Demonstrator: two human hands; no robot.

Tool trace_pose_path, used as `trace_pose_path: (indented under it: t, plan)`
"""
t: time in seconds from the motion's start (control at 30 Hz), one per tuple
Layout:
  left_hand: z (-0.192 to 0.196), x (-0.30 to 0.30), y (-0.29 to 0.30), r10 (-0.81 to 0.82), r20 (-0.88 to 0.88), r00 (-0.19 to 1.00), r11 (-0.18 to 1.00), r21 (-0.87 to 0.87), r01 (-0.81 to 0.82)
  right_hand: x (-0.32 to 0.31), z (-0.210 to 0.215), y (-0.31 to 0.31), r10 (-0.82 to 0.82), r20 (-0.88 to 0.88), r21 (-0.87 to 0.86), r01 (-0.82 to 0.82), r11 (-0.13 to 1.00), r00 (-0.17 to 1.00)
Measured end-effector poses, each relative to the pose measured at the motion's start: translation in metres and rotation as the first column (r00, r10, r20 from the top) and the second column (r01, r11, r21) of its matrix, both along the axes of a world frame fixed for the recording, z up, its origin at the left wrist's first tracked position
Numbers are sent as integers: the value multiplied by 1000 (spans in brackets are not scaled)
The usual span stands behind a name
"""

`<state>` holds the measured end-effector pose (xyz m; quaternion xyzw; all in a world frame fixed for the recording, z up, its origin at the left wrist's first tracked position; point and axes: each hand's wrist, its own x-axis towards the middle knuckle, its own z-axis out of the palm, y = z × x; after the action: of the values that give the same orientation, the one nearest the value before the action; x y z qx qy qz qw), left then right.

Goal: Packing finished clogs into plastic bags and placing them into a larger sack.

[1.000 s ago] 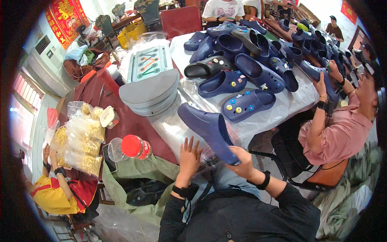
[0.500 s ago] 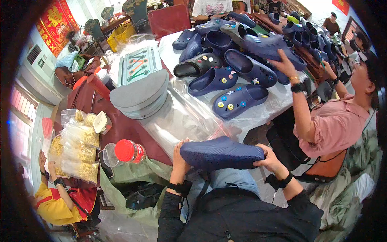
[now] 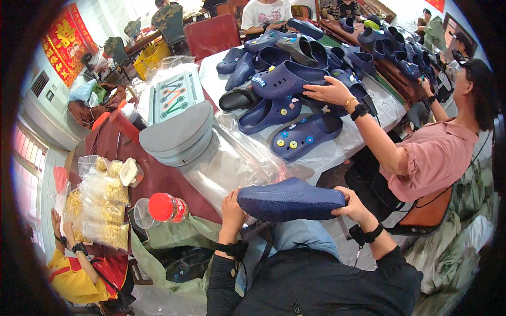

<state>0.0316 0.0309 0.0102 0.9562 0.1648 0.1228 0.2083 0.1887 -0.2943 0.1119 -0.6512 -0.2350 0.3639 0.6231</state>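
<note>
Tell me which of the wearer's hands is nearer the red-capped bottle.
Left. The left hand grips the left end of the navy clog, a short way right of the red-capped bottle. The right hand holds the clog's far end, farther away.

A dark blue foam clog (image 3: pixel 290 199) is held sole-up, lying almost level across the person's lap, between the left hand (image 3: pixel 232 208) at its rounded end and the right hand (image 3: pixel 352 205) at the other end. Its textured sole faces the camera; the upper is turned down, out of sight, just below the table's edge
</note>
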Motion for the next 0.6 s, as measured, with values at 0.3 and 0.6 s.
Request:
trace_pose_path:
  t: [0.3, 0.6]
  plan:
    - [31, 5, 11, 58, 256, 965, 997, -65, -43, 14, -2, -15, 25, -154, 62, -16, 998, 988]
    - [29, 4, 20, 72, 284, 956, 997, -12, -71, 4, 3, -13, -68, -233, 67, 86, 994, 970]
